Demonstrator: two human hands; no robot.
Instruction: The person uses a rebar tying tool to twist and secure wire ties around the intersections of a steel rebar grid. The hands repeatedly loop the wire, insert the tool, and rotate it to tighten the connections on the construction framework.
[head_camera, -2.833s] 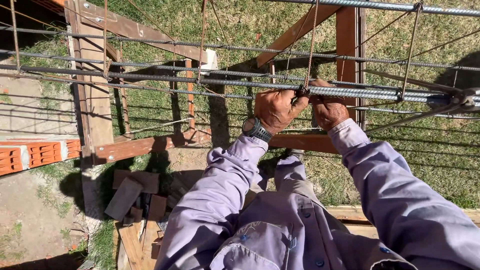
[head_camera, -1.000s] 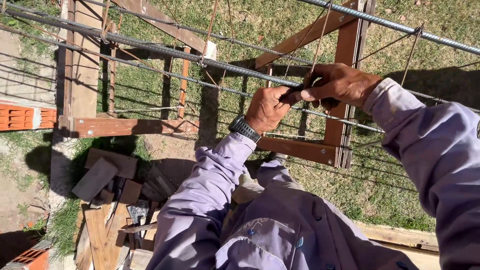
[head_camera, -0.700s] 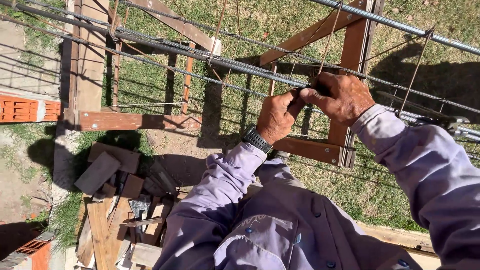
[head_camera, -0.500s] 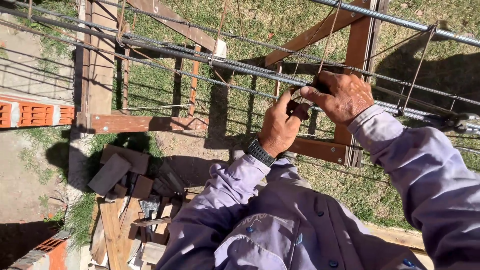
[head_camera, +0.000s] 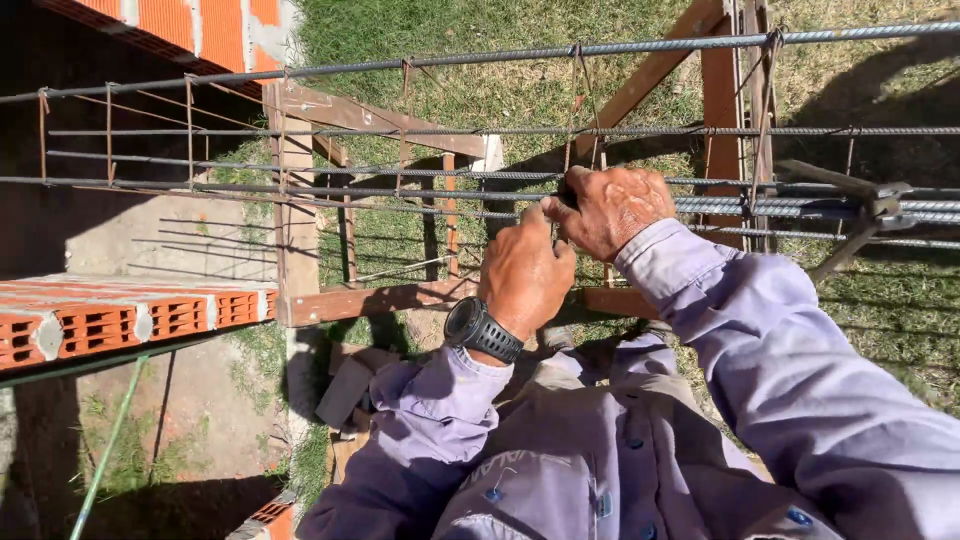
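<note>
The right hand (head_camera: 615, 208) is curled into a loose fist around a ribbed steel rebar (head_camera: 300, 188) that runs level from left to right across the middle of the view; its knuckles face up and the fingers wrap over the bar near a thin rusty stirrup wire (head_camera: 578, 110). Whether it pinches a tie wire as well cannot be told. The left hand (head_camera: 525, 275) sits just near of the right one and touches it, fingers bunched and pointing far toward the same spot on the bar; what it grips is hidden behind its own back. A black wristwatch (head_camera: 482, 329) sits on the left wrist, above a lilac shirt sleeve (head_camera: 430, 420).

The bar is one of several parallel bars of a rebar cage, linked by thin upright stirrups, with another long bar (head_camera: 660, 45) running across farther off. The cage rests on a brown wooden trestle (head_camera: 330, 300) standing on grass (head_camera: 500, 85). To the right, a metal tool (head_camera: 860, 200) lies across the bars, well apart from the hands. At the left stands a low wall of hollow red bricks (head_camera: 120, 315), with more brickwork (head_camera: 215, 30) at the far left.
</note>
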